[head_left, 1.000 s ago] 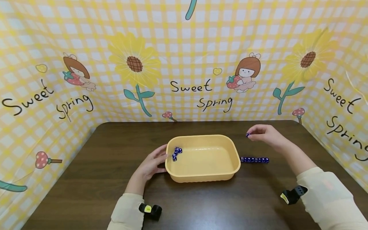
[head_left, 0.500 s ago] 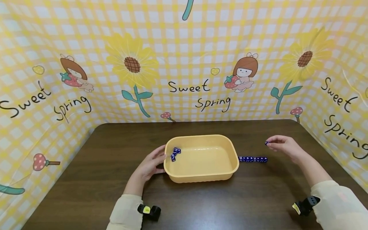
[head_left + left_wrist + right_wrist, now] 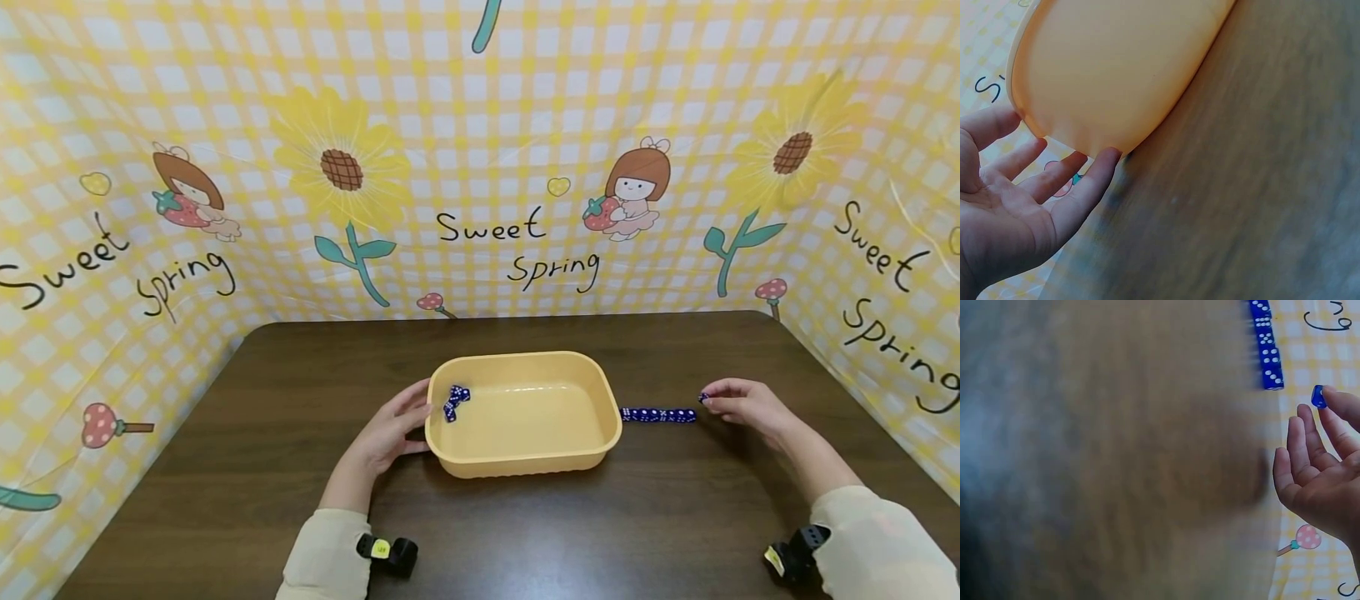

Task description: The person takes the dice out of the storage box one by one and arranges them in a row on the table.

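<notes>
Near the middle of the table stands a yellow plastic basin (image 3: pixel 522 462). A few blue dice (image 3: pixel 453 403) with white dots lie inside at its left end. My left hand (image 3: pixel 392 427) rests its spread fingers against the basin's left outer end. In the left wrist view, the fingertips (image 3: pixel 1110 153) touch the outside of the wall. My right hand (image 3: pixel 750 408) pinches a blue die (image 3: pixel 1318 397) between thumb and finger, with the other fingers loosely bent. The held die is just above the right end of a row of blue dice (image 3: pixel 658 415), which starts beside the basin's right side.
The dark wood table (image 3: pixel 525 542) is bounded at the back and sides by a yellow checked cloth (image 3: pixel 487 125) with flowers and lettering. Each sleeve carries a black strapped device, one on the left wrist (image 3: pixel 388 552) and one on the right wrist (image 3: pixel 797 552).
My right hand, with the pinched die, has moved right past the row, then down to its right end. The left hand has stayed at the basin, which has not moved on the table.
</notes>
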A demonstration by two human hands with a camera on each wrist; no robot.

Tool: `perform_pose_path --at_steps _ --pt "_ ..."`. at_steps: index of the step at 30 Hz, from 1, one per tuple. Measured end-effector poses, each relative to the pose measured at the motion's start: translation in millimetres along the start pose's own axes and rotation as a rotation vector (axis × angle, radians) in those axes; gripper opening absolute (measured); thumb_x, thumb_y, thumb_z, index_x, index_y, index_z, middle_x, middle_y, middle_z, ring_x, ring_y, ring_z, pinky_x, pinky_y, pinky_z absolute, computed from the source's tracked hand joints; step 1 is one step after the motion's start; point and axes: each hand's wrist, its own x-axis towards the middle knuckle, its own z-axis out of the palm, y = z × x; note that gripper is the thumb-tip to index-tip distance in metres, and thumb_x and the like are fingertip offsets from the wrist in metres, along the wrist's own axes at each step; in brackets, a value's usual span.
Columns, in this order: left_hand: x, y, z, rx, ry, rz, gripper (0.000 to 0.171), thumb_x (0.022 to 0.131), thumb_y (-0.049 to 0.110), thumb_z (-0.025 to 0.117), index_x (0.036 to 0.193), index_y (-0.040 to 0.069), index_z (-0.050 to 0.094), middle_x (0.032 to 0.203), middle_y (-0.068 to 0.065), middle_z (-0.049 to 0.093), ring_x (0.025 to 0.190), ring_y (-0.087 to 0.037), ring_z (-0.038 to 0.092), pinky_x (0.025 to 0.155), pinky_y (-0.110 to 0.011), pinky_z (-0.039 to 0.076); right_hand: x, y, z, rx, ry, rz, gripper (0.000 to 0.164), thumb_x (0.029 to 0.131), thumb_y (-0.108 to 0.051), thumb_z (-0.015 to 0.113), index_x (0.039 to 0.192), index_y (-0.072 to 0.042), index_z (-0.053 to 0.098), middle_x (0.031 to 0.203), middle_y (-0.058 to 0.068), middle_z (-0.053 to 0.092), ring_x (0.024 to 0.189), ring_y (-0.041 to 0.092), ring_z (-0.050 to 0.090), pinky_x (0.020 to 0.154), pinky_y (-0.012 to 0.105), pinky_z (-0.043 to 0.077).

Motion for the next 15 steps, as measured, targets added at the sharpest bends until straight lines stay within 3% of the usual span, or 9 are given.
perform_pose_path --at_steps 6,15 --pt "0.0 0.5 0.3 0.004 0.003 -0.006 0.051 0.088 0.009 0.048 0.134 0.012 0.028 0.133 -0.016 0.031 0.111 -0.034 0.038 0.071 -0.046 0.044 1 7 1 -0.007 0.015 0.01 0.018 0.08 -0.011 0.061 0.091 0.003 0.058 0.08 -0.005 0.06 0.073 0.006 0.055 0.064 0.024 0.045" --pt "-0.6 1.2 0.3 -0.004 0.01 -0.015 0.051 0.088 0.01 0.048 0.135 0.014 0.028 0.134 -0.015 0.03 0.112 -0.034 0.038 0.072 -0.047 0.044 3 13 4 -0.197 0.034 -0.001 0.037 0.078 -0.016 0.063 0.099 0.013 0.053 0.085 0.004 0.059 0.074 0.007 0.049 0.066 0.023 0.039"
